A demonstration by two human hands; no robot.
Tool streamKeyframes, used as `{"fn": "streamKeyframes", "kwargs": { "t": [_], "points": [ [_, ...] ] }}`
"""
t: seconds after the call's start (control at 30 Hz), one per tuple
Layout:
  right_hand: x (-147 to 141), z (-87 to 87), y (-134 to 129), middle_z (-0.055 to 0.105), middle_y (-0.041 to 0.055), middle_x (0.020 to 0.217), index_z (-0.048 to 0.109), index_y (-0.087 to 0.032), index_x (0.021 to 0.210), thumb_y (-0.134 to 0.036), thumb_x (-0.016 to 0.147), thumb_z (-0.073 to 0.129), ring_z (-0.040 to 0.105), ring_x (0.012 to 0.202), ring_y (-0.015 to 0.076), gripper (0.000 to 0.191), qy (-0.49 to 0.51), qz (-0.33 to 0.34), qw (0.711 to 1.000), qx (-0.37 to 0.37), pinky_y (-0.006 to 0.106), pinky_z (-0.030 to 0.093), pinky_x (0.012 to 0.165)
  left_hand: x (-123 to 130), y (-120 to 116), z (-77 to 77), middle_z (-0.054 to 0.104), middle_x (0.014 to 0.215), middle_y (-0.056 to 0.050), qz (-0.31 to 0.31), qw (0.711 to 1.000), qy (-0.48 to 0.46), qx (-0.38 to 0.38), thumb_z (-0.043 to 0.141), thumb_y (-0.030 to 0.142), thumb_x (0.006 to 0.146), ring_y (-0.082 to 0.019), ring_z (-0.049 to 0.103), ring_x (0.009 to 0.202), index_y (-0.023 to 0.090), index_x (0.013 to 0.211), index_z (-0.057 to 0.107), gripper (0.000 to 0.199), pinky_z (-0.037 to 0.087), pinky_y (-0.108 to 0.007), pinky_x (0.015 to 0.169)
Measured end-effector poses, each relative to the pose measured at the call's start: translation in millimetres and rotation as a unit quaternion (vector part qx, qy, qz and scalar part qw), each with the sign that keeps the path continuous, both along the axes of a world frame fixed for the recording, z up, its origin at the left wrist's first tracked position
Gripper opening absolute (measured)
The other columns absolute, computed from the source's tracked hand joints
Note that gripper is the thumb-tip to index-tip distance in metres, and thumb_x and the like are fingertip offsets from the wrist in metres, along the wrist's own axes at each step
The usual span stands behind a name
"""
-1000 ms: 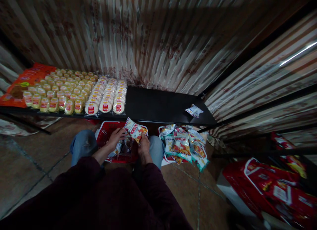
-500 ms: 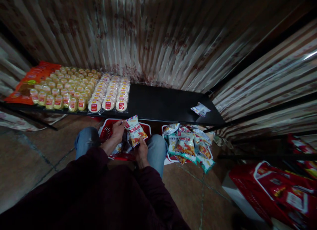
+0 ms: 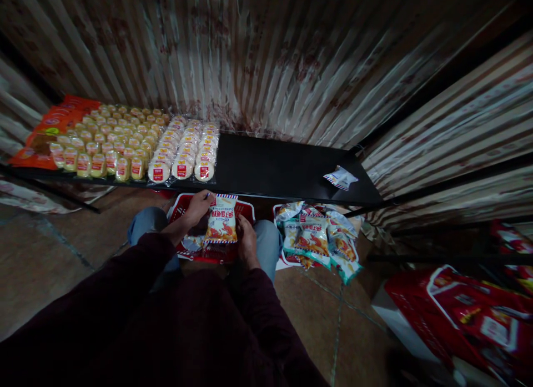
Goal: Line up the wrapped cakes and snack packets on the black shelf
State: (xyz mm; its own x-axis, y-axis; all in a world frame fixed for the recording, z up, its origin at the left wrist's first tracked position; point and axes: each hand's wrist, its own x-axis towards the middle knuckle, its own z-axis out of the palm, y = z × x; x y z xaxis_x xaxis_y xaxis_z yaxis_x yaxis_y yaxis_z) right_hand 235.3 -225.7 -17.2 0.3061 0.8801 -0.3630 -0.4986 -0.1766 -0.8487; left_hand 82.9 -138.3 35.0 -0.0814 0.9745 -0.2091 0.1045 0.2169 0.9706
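Apparently a shop: wrapped snacks in rows along a shelf.

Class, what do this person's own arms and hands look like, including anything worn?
The left hand and right hand are ungloved. The left sleeve and right sleeve are long, dark maroon, plain as far as the dim light shows, and stop short of the hands.
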Motion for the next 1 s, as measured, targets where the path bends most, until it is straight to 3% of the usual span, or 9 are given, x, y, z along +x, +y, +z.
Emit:
{"fn": "streamKeyframes", "kwargs": {
  "t": [0.17, 0.33, 0.5, 0.67, 0.87, 1.0],
  "points": [
    [-7, 12.3, 5, 0.074, 0.0032, 0.084, 0.067, -0.018, 0.091, -0.047, 0.071, 0.067, 0.068, 0.081, 0.0199, 0.036, 0.038, 0.115, 0.992, -0.02, 0.031, 0.055, 0.073, 7, -9, -5.8, 0.056, 0.058, 0.003, -0.007, 0.995, -0.086, -0.06, 0.063, 0.034, 0.063, -0.012, 0.05, 0.055, 0.017, 0.068, 0.059, 0.018, 0.039, -0.023, 0.053],
    [-16, 11.1, 9, 0.072, 0.0012, 0.071, 0.064, -0.018, 0.086, -0.042, 0.069, 0.069, 0.069, 0.071, 0.0195, 0.029, 0.071, 0.068, 0.995, -0.022, 0.031, 0.056, 0.068, 7, -13, -5.1, 0.061, 0.067, 0.001, 0.008, 0.99, -0.127, -0.064, 0.064, 0.038, 0.061, -0.013, 0.053, 0.061, 0.016, 0.075, 0.062, 0.026, 0.041, -0.024, 0.059],
    [-11, 12.9, 14, 0.072, 0.0005, 0.068, 0.064, -0.019, 0.084, -0.038, 0.069, 0.068, 0.069, 0.072, 0.0199, 0.024, 0.073, 0.011, 0.997, -0.033, 0.031, 0.056, 0.067, 3, -28, -1.6, 0.066, 0.079, -0.002, -0.033, 0.99, -0.105, -0.086, 0.066, 0.041, 0.062, -0.014, 0.057, 0.07, 0.017, 0.081, 0.066, 0.031, 0.042, -0.025, 0.066],
    [-10, 17.9, 16, 0.072, 0.0004, 0.069, 0.064, -0.02, 0.087, -0.038, 0.07, 0.069, 0.069, 0.072, 0.0207, 0.025, 0.061, 0.019, 0.997, -0.031, 0.032, 0.057, 0.068, 6, -45, -12.8, 0.066, 0.077, -0.002, -0.052, 0.986, -0.128, -0.097, 0.068, 0.044, 0.06, -0.016, 0.058, 0.071, 0.016, 0.08, 0.067, 0.034, 0.044, -0.027, 0.067],
    [-10, 23.3, 13, 0.074, 0.0032, 0.087, 0.061, -0.019, 0.1, -0.042, 0.073, 0.066, 0.069, 0.08, 0.0208, 0.036, 0.081, 0.077, 0.994, -0.013, 0.033, 0.056, 0.072, 10, -44, -19.7, 0.066, 0.075, -0.002, 0.006, 0.988, -0.132, -0.082, 0.07, 0.044, 0.057, -0.015, 0.056, 0.068, 0.016, 0.076, 0.066, 0.033, 0.044, -0.025, 0.064],
    [-11, 29.8, 7, 0.073, 0.003, 0.094, 0.057, -0.021, 0.109, -0.036, 0.069, 0.07, 0.069, 0.081, 0.0205, 0.044, 0.069, 0.098, 0.993, 0.007, 0.033, 0.056, 0.072, 14, -39, -21.4, 0.063, 0.069, -0.001, 0.026, 0.986, -0.139, -0.087, 0.069, 0.041, 0.059, -0.014, 0.055, 0.062, 0.017, 0.073, 0.065, 0.029, 0.043, -0.025, 0.061]
  ]
}}
